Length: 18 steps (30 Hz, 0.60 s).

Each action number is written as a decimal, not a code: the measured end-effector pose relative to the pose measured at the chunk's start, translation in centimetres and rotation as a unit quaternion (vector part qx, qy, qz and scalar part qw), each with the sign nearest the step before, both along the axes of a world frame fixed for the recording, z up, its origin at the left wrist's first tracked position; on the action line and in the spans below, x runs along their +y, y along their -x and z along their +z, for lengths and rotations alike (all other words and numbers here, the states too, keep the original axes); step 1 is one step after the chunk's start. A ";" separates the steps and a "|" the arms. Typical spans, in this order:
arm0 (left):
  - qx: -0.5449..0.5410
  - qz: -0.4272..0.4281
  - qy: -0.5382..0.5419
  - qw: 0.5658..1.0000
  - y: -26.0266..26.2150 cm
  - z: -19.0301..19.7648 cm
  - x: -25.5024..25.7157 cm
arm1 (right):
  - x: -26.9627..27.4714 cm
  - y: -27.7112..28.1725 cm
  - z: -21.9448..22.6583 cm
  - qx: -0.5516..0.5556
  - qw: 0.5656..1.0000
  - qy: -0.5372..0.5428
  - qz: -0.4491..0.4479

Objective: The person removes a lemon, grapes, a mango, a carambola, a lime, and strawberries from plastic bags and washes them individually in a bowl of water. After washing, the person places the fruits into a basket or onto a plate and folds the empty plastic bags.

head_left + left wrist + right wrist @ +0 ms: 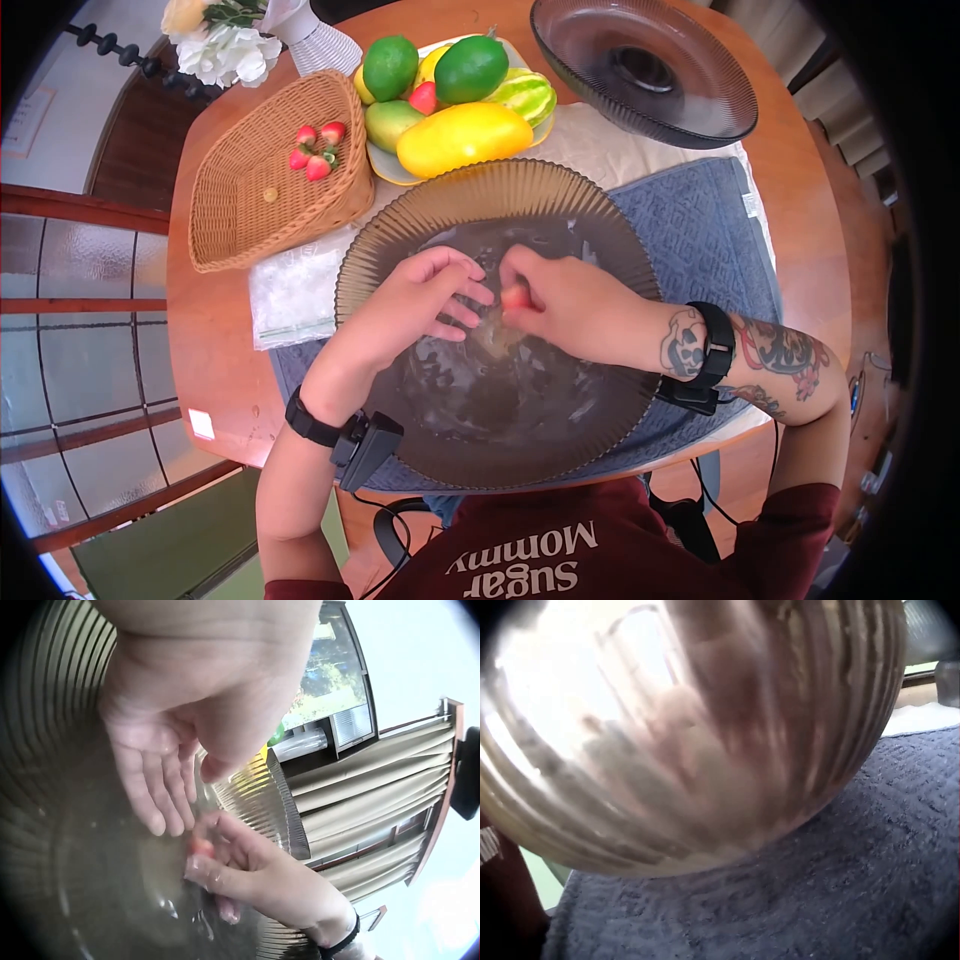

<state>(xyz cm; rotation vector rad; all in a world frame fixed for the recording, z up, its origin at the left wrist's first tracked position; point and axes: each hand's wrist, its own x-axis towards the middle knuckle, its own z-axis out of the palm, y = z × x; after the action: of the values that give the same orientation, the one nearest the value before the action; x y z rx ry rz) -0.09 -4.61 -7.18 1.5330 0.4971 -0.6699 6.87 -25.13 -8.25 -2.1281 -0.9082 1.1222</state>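
A large ribbed brown glass bowl (600, 440) of water stands before me, both hands over it. In the head view my right hand (575, 305) pinches a small red strawberry (515, 298) between thumb and fingers, low at the water; the fingers cover most of it. Facing it from the left, my left hand (425, 295) has its fingers loosely bent and holds nothing. The left wrist view shows the left hand's (161, 750) fingers hanging just above the strawberry (201, 848). In the right wrist view the bowl's ribbed side (727, 817) hides the right hand's work.
At the back left, a wicker basket (230, 215) holds several strawberries (318, 167). Beside it, a plate (545, 130) carries a yellow melon (465, 138), mangoes and other fruit. A dark ribbed glass dish (700, 85) stands back right. A blue towel (700, 215) lies under the bowl.
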 end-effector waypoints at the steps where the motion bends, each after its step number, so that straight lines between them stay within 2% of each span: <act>1: 0.001 -0.001 0.005 1.000 0.0 -0.1 0.0 | 0.0 0.1 -0.9 -0.087 0.994 -0.067 -0.028; 2: 0.001 -0.002 0.009 1.000 0.0 -0.1 0.0 | 0.0 0.3 -1.6 -0.173 0.974 -0.133 -0.056; 6: -0.021 -0.030 0.010 0.999 0.3 -0.8 0.2 | -0.3 0.6 -1.6 -0.169 0.978 -0.124 -0.004; 8: -0.011 -0.051 0.003 0.999 0.2 -0.9 0.3 | -0.2 0.4 0.4 -0.037 0.996 -0.026 0.071; 9: -0.010 -0.050 0.003 0.999 0.3 -0.9 0.2 | -0.1 0.4 0.4 -0.037 0.996 -0.026 0.072; 11: 0.007 -0.051 -0.003 0.999 0.4 -0.9 0.1 | -0.1 0.4 0.1 -0.022 0.999 -0.041 0.012; 12: 0.007 -0.050 -0.003 0.999 0.3 -0.7 0.0 | 0.0 0.4 -0.2 -0.022 0.999 -0.041 0.012; 14: 0.017 -0.074 -0.012 0.997 0.2 -0.2 -0.2 | 0.2 0.6 -1.1 -0.050 0.992 -0.101 -0.062; 18: -0.033 -0.098 0.019 0.994 0.4 -0.9 0.0 | 0.5 0.7 -1.6 -0.056 0.984 -0.156 -0.071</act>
<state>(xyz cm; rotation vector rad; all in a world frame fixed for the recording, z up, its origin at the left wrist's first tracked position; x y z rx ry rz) -0.50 -4.58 -8.11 1.5751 0.2851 -0.7720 6.13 -24.68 -9.86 -1.9753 -0.9011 0.7413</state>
